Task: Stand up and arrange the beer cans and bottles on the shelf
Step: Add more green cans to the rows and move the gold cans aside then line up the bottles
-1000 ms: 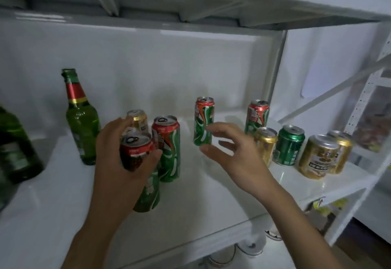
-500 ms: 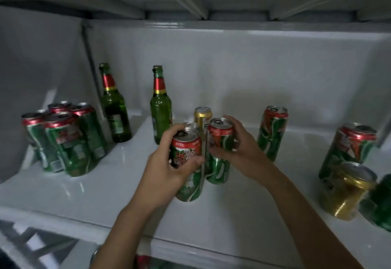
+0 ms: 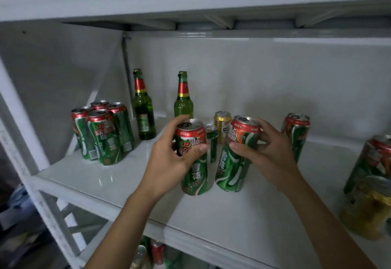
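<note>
**Cans half grouped, two more in hand**

Shelf (image 3: pixel 88 179) order runs from tidy at the left to loose at the right. At the far left a cluster of four green cans (image 3: pixel 103 133) stands upright and packed together, which looks like finished work. Just beside it, two green bottles stand near the back wall, the left bottle (image 3: pixel 143 110) close to the cluster and the right bottle (image 3: pixel 183 99) a little apart.

In the middle, the left hand (image 3: pixel 169 158) is wrapped around the upper half of an upright green can (image 3: pixel 194 173), thumb across its front. The right hand (image 3: pixel 262 150) clasps a second green can (image 3: pixel 234 163) the same way; this one tilts slightly. Both appear to rest on the shelf, close together but not touching. Judging by the cluster, they probably belong with it.

Behind them stand a gold can (image 3: pixel 222 120) and a smaller can (image 3: pixel 212 141), largely hidden between the held pair. Further right a lone green can (image 3: pixel 296 133) stands partly behind the right wrist.

At the right edge, blurred and cut off, are another green can (image 3: pixel 372 158) and a gold one (image 3: pixel 368 211); whether they stand straight cannot be told. These loose cans seem still to be arranged.
</note>
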The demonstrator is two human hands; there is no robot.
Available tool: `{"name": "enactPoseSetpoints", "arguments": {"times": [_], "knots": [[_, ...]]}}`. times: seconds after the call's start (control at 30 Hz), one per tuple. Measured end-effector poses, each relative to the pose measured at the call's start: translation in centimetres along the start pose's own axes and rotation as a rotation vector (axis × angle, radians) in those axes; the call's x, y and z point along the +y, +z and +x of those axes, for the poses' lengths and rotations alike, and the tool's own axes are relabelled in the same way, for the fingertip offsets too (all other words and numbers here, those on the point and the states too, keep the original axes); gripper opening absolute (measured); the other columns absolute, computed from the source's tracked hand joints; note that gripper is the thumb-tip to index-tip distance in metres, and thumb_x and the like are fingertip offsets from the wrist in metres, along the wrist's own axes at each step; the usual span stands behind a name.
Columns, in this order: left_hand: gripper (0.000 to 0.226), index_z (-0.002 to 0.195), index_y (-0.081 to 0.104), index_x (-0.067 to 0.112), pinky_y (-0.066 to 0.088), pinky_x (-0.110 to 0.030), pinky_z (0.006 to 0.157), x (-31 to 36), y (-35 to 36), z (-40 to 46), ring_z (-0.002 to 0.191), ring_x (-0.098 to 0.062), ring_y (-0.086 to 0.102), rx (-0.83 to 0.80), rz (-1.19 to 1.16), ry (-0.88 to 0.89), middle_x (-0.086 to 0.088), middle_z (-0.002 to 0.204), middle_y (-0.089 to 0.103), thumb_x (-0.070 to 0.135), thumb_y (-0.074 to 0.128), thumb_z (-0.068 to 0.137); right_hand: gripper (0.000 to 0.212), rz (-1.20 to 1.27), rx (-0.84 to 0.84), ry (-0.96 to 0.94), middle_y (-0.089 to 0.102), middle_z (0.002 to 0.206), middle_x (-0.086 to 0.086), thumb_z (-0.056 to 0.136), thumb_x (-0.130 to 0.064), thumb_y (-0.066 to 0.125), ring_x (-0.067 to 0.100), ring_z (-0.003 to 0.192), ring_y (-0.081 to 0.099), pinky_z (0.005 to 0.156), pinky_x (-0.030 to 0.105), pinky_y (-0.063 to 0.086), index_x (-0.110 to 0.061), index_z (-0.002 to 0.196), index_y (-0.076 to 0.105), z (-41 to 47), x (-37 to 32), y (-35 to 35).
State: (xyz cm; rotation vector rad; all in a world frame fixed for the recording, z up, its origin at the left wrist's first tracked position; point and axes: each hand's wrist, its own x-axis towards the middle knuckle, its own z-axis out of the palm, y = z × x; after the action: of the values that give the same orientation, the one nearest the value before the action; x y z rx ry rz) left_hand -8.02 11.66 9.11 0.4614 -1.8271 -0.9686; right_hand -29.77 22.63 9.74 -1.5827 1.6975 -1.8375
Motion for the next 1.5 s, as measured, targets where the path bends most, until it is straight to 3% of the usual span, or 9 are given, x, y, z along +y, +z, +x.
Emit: {"name": "enactPoseSetpoints", "arguments": {"times": [0.13, 0.3, 0.53, 0.63, 0.93, 1.17, 1.23, 1.37, 1.5], "knots": [[0.059, 0.136, 0.056, 0.030, 0.061, -0.028, 0.089, 0.7, -0.1, -0.1, 0.109, -0.008, 0.071, 0.004, 0.012, 0.007, 0.016, 0.122, 0.069, 0.039, 0.082, 0.084, 0.062, -0.025, -0.037, -0.028, 0.072, 0.103, -0.036, 0.065, -0.038, 0.093, -0.002, 0.091, 0.076, 0.069, 0.011, 0.057, -0.067, 0.108, 0.058, -0.1, -0.4, 0.2], [0.059, 0.137, 0.056, 0.027, 0.058, -0.019, 0.084, 1.5, -0.8, -0.7, 0.109, -0.005, 0.070, 0.018, 0.010, -0.002, 0.019, 0.120, 0.069, 0.038, 0.081, 0.084, 0.060, -0.004, -0.060, -0.048, 0.068, 0.098, -0.045, 0.069, -0.033, 0.093, -0.015, 0.090, 0.070, 0.065, 0.004, 0.052, -0.059, 0.110, 0.057, -0.2, -0.7, 0.3], [0.057, 0.135, 0.055, 0.035, 0.060, -0.024, 0.086, 2.4, -3.9, -2.8, 0.108, -0.008, 0.071, 0.141, 0.072, -0.020, 0.020, 0.122, 0.068, 0.046, 0.081, 0.085, 0.054, 0.149, -0.092, -0.117, 0.079, 0.107, -0.016, 0.064, -0.041, 0.092, 0.007, 0.093, 0.078, 0.074, 0.021, 0.062, -0.048, 0.113, 0.070, -0.4, -2.5, 2.9], [0.058, 0.135, 0.055, 0.035, 0.060, -0.023, 0.085, 2.8, -6.6, -4.5, 0.107, -0.008, 0.072, 0.205, 0.103, -0.043, 0.019, 0.123, 0.068, 0.047, 0.080, 0.084, 0.063, 0.214, -0.149, -0.115, 0.079, 0.109, -0.010, 0.064, -0.041, 0.093, 0.012, 0.096, 0.078, 0.077, 0.029, 0.064, -0.035, 0.122, 0.069, -0.5, -3.2, 5.8], [0.048, 0.130, 0.060, 0.033, 0.054, -0.012, 0.078, 4.1, -19.5, -9.9, 0.100, -0.007, 0.073, 0.417, 0.249, -0.062, 0.015, 0.115, 0.072, 0.035, 0.083, 0.088, 0.058, 0.237, -0.306, -0.185, 0.077, 0.107, -0.022, 0.062, -0.048, 0.088, 0.003, 0.092, 0.076, 0.072, 0.018, 0.061, -0.047, 0.116, 0.066, -1.5, -7.9, 18.7], [0.048, 0.128, 0.060, 0.035, 0.059, -0.022, 0.082, 2.5, -28.9, -12.7, 0.095, -0.009, 0.074, 0.495, 0.280, -0.080, 0.017, 0.110, 0.073, 0.037, 0.083, 0.086, 0.078, 0.247, -0.282, -0.200, 0.074, 0.100, -0.033, 0.058, -0.043, 0.086, -0.004, 0.089, 0.075, 0.070, 0.012, 0.058, -0.029, 0.131, 0.064, -2.4, -9.9, 28.4], [0.049, 0.128, 0.060, 0.035, 0.058, -0.022, 0.084, 1.5, -30.8, -12.8, 0.096, -0.010, 0.074, 0.495, 0.268, -0.089, 0.016, 0.110, 0.073, 0.038, 0.083, 0.086, 0.082, 0.230, -0.274, -0.194, 0.076, 0.098, -0.029, 0.058, -0.042, 0.086, -0.006, 0.090, 0.074, 0.070, 0.011, 0.058, -0.026, 0.135, 0.063, -2.3, -10.3, 30.2], [0.049, 0.128, 0.060, 0.037, 0.055, -0.014, 0.081, -0.2, -33.2, -11.8, 0.096, -0.008, 0.074, 0.475, 0.219, -0.097, 0.017, 0.109, 0.073, 0.038, 0.084, 0.086, 0.083, 0.154, -0.218, -0.203, 0.073, 0.105, -0.023, 0.059, -0.045, 0.086, -0.007, 0.090, 0.074, 0.068, 0.015, 0.060, -0.028, 0.137, 0.063, -2.2, -10.7, 32.7], [0.051, 0.130, 0.058, 0.035, 0.057, -0.018, 0.082, -2.3, -34.6, -9.6, 0.100, -0.008, 0.073, 0.429, 0.177, -0.082, 0.018, 0.113, 0.072, 0.039, 0.084, 0.086, 0.071, 0.124, -0.156, -0.167, 0.070, 0.102, -0.039, 0.058, -0.049, 0.084, -0.012, 0.092, 0.071, 0.066, 0.010, 0.057, -0.043, 0.127, 0.064, -1.3, -10.5, 34.3]]}}
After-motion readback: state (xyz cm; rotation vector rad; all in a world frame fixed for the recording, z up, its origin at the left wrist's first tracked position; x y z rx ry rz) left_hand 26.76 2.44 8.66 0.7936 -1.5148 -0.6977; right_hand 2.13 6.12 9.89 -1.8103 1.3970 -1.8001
